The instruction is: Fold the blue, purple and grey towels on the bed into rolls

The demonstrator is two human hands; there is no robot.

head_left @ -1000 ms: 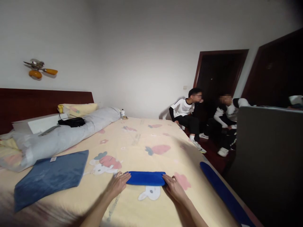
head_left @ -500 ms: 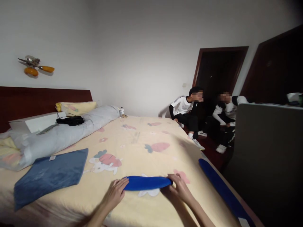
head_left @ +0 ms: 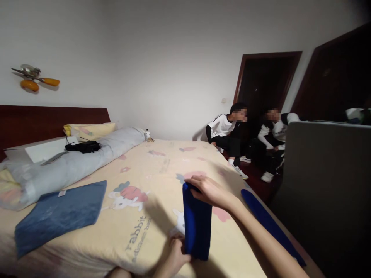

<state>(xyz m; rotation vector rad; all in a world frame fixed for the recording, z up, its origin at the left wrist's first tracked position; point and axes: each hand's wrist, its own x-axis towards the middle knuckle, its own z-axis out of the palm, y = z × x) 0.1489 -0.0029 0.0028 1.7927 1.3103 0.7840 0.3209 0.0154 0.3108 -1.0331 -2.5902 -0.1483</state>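
the folded bright blue terry towel (head_left: 197, 222) hangs lengthwise over the cream cartoon-print bedsheet (head_left: 162, 170), right hand (head_left: 208, 191) pinching its 12 o'clock end, left hand (head_left: 174, 260) gripping the 6 o'clock end. it looks soft, light and floppy; best held by both ends.

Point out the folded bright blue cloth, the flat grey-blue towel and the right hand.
Folded bright blue cloth (head_left: 197, 224): head view, middle of its front face.
Flat grey-blue towel (head_left: 58, 214): head view, centre of its upper surface.
Right hand (head_left: 207, 190): head view, back of the hand, at the cloth's top end.
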